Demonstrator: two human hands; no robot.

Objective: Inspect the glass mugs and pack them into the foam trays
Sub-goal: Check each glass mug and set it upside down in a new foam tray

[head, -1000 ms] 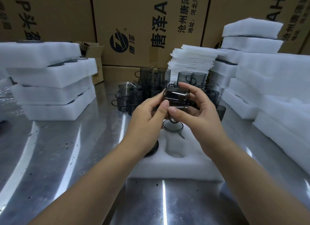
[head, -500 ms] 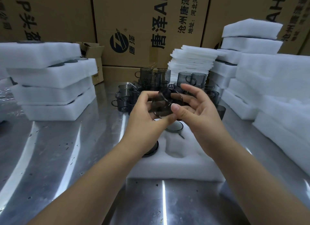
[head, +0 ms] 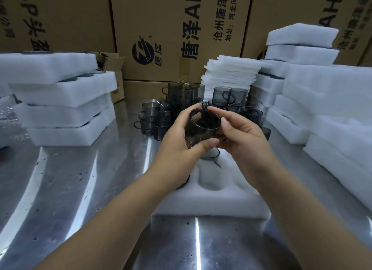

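Stacked cardboard cartons printed with dark lettering wall off the back of a scuffed stainless-steel table. Piles of white foam trays stand on the table at the left and right, with a stack of thin foam sheets behind. A cluster of smoked glass mugs waits at the centre rear. Just nearer the person lies one open foam tray, where an empty pocket shows beside pockets already holding dark glass. Both hands hold a single smoked glass mug in the air above the tray's far end. The left hand grasps it with the thumb across the near lower wall. The right hand curls round its right side. The mug's axis is tilted so that the mouth faces up and toward the person, which suits a look inside. Its handle is hidden. The empty pocket lies below the mug and nearer the body, so packing would likely call for righting the mug and lowering it toward the person.
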